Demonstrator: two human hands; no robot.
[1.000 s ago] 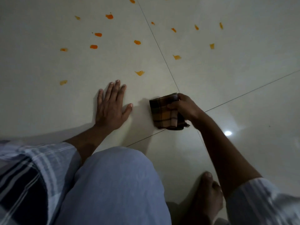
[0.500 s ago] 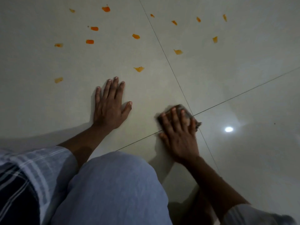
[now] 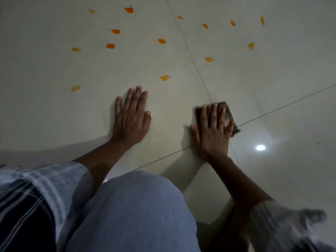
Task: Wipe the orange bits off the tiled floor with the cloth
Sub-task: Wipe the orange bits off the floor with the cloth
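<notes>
Glossy tiled floor [image 3: 272, 88] carries orange bits [image 3: 164, 77] across the upper frame. Right hand [image 3: 212, 131] presses flat, fingers spread, on the folded cloth [image 3: 229, 115] at centre right; left hand [image 3: 131, 117] braces flat, empty. Soft, limp cloth probably slides easily; press from above.

The right hand [image 3: 213, 130], which gripped the folded cloth [image 3: 229, 116] from the side one second ago, now lies flat on top of it, fingers spread, pressing it to the tiled floor [image 3: 272, 84]. The cloth has shifted onto the crossing of the tile joints and shows motion blur.
</notes>
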